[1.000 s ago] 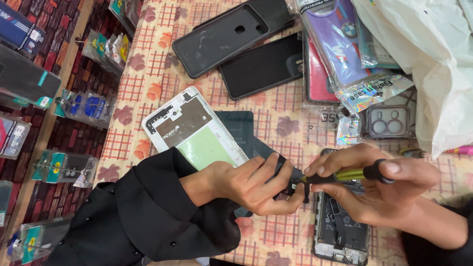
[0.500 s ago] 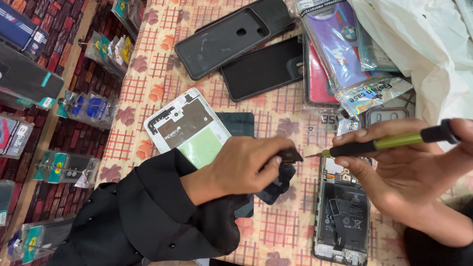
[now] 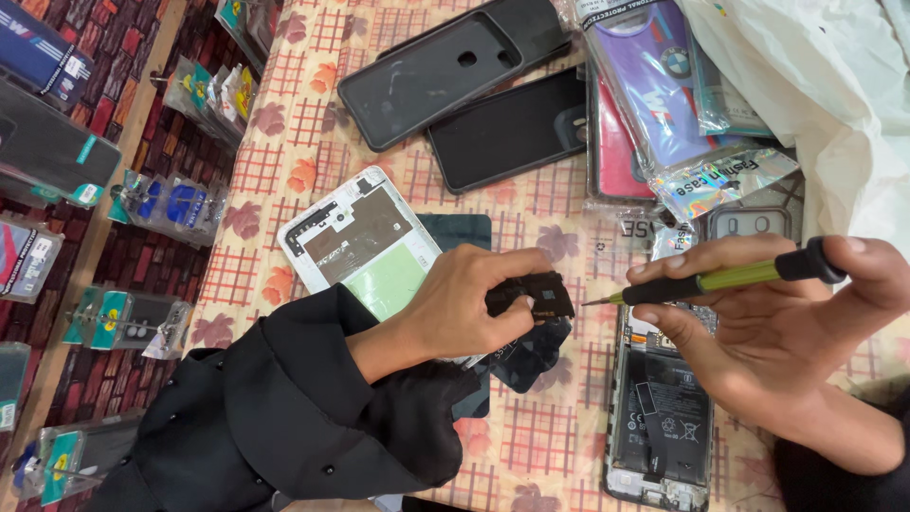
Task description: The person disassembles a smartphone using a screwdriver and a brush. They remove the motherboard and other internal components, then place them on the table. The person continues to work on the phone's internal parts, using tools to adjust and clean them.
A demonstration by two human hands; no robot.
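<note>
My left hand [image 3: 469, 303] pinches a small black phone part [image 3: 533, 293] just above the table. My right hand [image 3: 787, 322] grips a green and black screwdriver [image 3: 720, 278], tip pointing left and ending a little short of the black part. An opened phone [image 3: 659, 408] with its battery showing lies under my right hand. A white phone frame with a green patch [image 3: 365, 242] lies beside my left wrist, next to a dark panel [image 3: 464, 232].
Two black phone back covers [image 3: 445, 71] [image 3: 512, 128] lie at the far side of the checked tablecloth [image 3: 284, 171]. Packaged phone cases [image 3: 654, 104] and a white plastic bag [image 3: 815, 85] sit at the right. Packaged goods [image 3: 171, 204] hang left of the table edge.
My hands have drawn apart. The right hand pulled the screwdriver away to the right, and the left hand lifted the small black part clear of the opened phone.
</note>
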